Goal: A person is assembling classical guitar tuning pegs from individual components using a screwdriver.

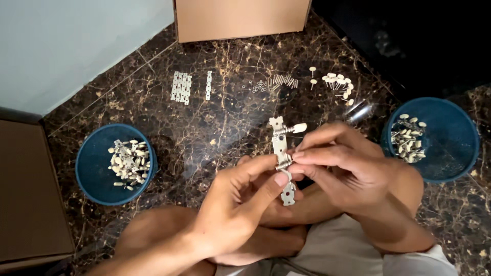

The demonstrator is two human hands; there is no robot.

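I hold a narrow silver metal plate (280,148) upright between both hands, above my crossed legs. One tuning peg with a cream knob (298,128) sits fitted near its top. My left hand (240,199) pinches the plate's lower half from the left, thumb on its face. My right hand (340,163) comes in from the right, its fingertips closed on a small metal peg part (284,163) at the plate's middle.
A blue bowl (92,174) of assembled pieces sits at left, a blue bowl (450,148) of cream-knobbed pegs at right. On the dark marble floor lie spare plates (181,87), small screws and washers (271,83), loose pegs (337,84). Cardboard boxes stand at the back (240,18) and left (28,194).
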